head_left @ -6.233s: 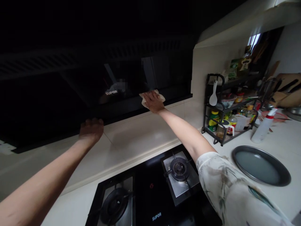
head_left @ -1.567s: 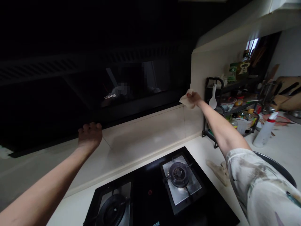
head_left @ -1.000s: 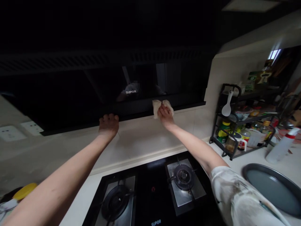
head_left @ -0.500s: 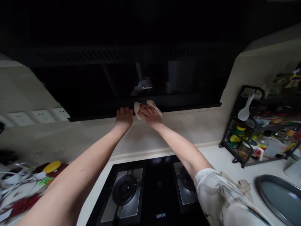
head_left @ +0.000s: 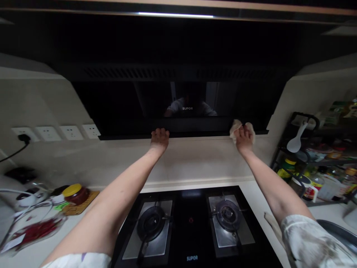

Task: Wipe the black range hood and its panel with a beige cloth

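Our right hand point(head_left: 244, 137) has slid its cloth point(head_left: 235, 127), bunched in its grip, to the hood's point(head_left: 178, 124) right corner; the left hand point(head_left: 159, 137), fingers curled on the edge, could slip if we overreach.

Two hands point(head_left: 159, 138), one cloth point(head_left: 234, 127), two burners point(head_left: 151, 225) (both unlit), four wall sockets point(head_left: 71, 131)

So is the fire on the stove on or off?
Off. Neither left burner nor right burner shows any flame; both are dark, with no pot on them.

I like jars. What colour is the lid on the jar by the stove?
Yellow: the jar lid, in the head view.
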`<state>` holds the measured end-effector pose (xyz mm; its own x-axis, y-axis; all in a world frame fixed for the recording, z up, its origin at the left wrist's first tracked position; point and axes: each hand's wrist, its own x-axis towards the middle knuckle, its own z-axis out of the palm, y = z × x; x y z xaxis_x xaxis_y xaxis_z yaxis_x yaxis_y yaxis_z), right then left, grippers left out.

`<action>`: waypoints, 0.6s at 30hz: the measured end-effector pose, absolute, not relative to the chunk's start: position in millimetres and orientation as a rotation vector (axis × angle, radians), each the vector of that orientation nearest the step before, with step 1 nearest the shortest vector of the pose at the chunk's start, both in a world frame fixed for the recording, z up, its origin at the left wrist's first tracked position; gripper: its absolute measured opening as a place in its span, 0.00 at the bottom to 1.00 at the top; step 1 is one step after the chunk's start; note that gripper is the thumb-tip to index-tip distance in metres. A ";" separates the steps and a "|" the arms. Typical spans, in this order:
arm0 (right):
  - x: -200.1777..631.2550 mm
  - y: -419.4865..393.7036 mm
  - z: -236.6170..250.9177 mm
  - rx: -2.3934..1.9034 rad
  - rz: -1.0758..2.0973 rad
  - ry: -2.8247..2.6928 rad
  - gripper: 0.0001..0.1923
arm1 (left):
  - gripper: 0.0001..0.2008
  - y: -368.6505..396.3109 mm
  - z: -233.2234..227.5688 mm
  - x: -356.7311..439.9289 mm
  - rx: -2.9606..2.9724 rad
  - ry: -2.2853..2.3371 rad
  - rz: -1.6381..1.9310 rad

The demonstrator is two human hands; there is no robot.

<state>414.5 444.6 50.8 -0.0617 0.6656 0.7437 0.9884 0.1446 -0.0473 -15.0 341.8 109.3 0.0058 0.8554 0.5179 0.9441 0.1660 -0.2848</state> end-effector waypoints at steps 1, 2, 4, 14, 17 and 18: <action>429.8 442.8 52.1 -1.644 -0.649 -1.747 0.28 | 0.26 342.2 108.9 -14.8 -1.703 -1.859 -0.201; 441.8 441.1 53.5 -1.690 -0.637 -1.708 0.28 | 0.26 342.4 108.6 -14.5 -1.704 -1.859 -0.209; 454.3 438.6 55.5 -1.746 -0.609 -1.658 0.28 | 0.27 342.4 108.1 -13.6 -1.704 -1.860 -0.224; 317.1 436.0 46.2 -1.340 -0.484 -1.903 0.28 | 0.24 338.8 109.7 -9.9 -1.685 -1.865 -0.222; 239.2 423.9 46.4 -1.144 -0.351 -2.031 0.30 | 0.26 340.1 108.1 -12.2 -1.682 -1.852 -0.212; 213.9 418.6 46.8 -1.101 -0.338 -2.079 0.30 | 0.26 340.5 107.5 -13.2 -1.681 -1.846 -0.210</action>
<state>213.9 418.6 46.8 -0.3518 0.5992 0.7192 0.7960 0.5957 -0.1069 -13.2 340.5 107.5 0.0075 0.8423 0.5390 0.9417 0.1754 -0.2871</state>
